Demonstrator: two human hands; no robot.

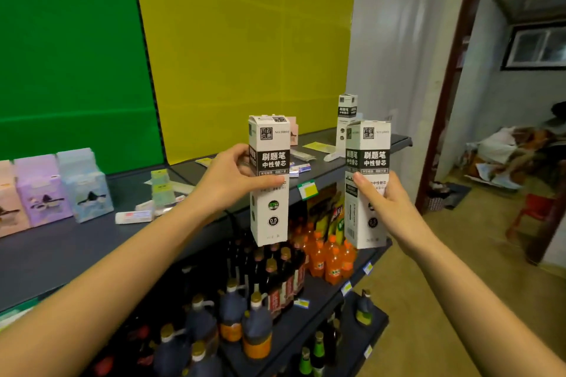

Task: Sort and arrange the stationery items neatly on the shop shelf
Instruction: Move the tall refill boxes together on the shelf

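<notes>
You have three tall white refill boxes: one in your left hand [228, 176], one in your right hand [387, 199], one standing on the shelf [398, 141]. Three pastel cartons [39, 190] stand at left.

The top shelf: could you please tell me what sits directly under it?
Under the top shelf stand orange bottles and dark bottles; further back is hidden by the shelf.

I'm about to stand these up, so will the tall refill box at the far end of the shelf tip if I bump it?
Probably. The far box is tall on a narrow base, so a nudge could topple it. It looks like thin, light card.
</notes>
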